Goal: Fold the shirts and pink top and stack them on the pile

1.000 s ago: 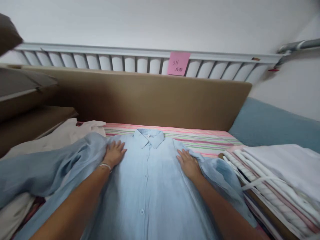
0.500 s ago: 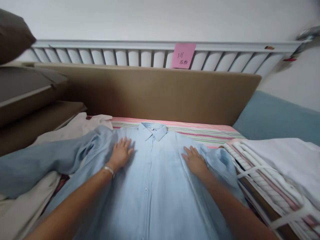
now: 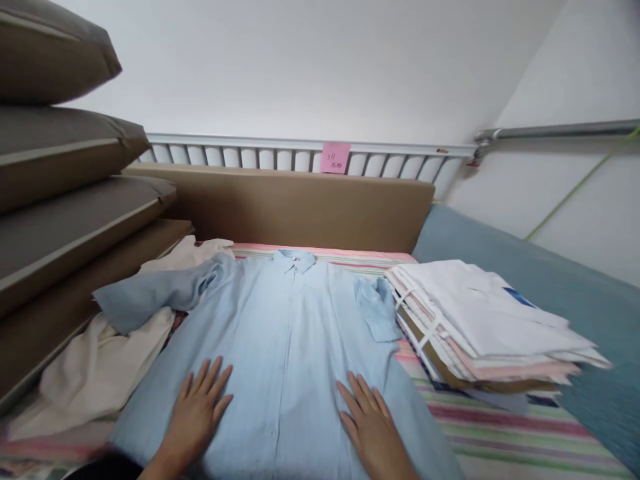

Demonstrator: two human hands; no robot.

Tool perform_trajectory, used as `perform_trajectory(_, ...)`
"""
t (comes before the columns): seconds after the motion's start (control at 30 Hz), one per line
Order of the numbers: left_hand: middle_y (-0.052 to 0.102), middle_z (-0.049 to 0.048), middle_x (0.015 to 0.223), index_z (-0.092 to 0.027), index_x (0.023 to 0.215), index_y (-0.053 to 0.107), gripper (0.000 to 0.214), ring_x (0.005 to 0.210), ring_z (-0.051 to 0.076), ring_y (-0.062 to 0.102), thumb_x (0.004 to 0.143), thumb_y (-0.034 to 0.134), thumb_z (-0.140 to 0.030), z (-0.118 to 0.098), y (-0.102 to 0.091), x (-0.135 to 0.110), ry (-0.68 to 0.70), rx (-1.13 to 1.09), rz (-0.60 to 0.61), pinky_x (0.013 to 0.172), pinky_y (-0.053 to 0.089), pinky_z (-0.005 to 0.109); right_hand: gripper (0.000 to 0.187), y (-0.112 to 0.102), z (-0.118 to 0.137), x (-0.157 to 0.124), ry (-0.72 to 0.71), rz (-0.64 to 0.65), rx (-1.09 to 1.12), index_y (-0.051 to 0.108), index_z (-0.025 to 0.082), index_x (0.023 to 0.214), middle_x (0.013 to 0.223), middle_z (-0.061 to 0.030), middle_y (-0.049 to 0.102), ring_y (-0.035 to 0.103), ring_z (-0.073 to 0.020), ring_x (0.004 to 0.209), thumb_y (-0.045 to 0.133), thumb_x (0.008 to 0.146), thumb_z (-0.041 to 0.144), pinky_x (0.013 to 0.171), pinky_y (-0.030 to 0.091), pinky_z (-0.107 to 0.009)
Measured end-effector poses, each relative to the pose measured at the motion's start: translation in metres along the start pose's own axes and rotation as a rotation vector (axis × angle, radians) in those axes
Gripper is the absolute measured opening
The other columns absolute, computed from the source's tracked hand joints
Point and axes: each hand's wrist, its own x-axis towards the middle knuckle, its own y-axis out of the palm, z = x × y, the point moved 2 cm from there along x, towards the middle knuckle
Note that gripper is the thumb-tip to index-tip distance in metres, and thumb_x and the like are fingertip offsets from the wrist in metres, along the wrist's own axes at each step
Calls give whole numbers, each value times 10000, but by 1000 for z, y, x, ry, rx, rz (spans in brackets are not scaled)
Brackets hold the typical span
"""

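Note:
A light blue button-up shirt (image 3: pixel 300 333) lies spread front side up, its collar toward the back. My left hand (image 3: pixel 197 407) rests flat on the left part of its body, fingers spread. On the right part, my right hand (image 3: pixel 370 420) lies palm down with its fingers apart. The shirt's left-hand sleeve (image 3: pixel 160 293) stretches out over pale garments (image 3: pixel 100 373). Its other sleeve (image 3: pixel 377 307) is bunched beside a stack of folded clothes (image 3: pixel 480 313).
Striped cloth (image 3: pixel 500 427) covers the surface underneath. Brown padded cushions (image 3: pixel 75 240) are piled high on the left. A brown board (image 3: pixel 300 210) stands along the back before a white radiator (image 3: pixel 225 157) bearing a pink note (image 3: pixel 335 157). A blue-grey panel (image 3: pixel 525 260) borders the right.
Both hands have slid down the shirt from the chest toward me, still flat and spread. The view has shifted, showing more of the wall and the folded stack at right.

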Motion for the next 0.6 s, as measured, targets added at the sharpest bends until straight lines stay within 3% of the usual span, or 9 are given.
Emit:
perform_trajectory(0.17, 286, 5, 1492, -328, 1370, 389, 490, 1382, 291, 227, 887, 393, -408, 7, -1, -62, -48, 69, -55, 1074, 251, 520, 373, -10, -16, -87, -41, -23, 202, 588, 326, 1212, 1337, -28, 520, 488, -249, 1227, 454, 869, 382, 1011, 435, -449)
perform_trajectory(0.27, 280, 18, 1498, -312, 1372, 395, 491, 1389, 298, 200, 891, 360, -405, 1, -1, -81, -58, 84, -75, 1071, 245, 513, 395, -29, -51, -115, 288, -197, 362, 662, 240, 1079, 1181, -75, 643, 584, -242, 1112, 417, 841, 437, 979, 463, -413)
perform_trajectory(0.33, 273, 32, 1504, -301, 1375, 394, 505, 1397, 314, 164, 884, 361, -415, -5, 0, -87, -77, 93, -79, 1067, 241, 521, 466, -38, -74, -126, 552, -323, 434, 646, 184, 1049, 1110, -121, 667, 610, -271, 1053, 424, 778, 491, 945, 477, -431)
perform_trajectory(0.4, 265, 50, 1509, -288, 1376, 399, 518, 1401, 328, 131, 876, 363, -422, -11, 2, -90, -100, 99, -93, 1066, 231, 534, 498, -40, -88, -129, 710, -359, 510, 630, 170, 984, 1032, -140, 678, 635, -288, 975, 455, 699, 539, 886, 498, -426)
perform_trajectory(0.5, 263, 74, 1510, -266, 1366, 424, 520, 1405, 333, 100, 875, 343, -416, -17, 4, -91, -115, 100, -130, 1073, 199, 552, 435, -30, -87, -126, 808, -306, 605, 606, 206, 803, 840, -102, 687, 655, -279, 820, 513, 609, 584, 774, 509, -395)
perform_trajectory(0.6, 265, 74, 1511, -259, 1360, 437, 521, 1410, 323, 75, 875, 322, -411, -18, 6, -91, -123, 88, -157, 1080, 178, 559, 345, -18, -77, -121, 806, -266, 653, 523, 246, 590, 582, -15, 607, 618, -237, 629, 527, 562, 589, 650, 494, -361)
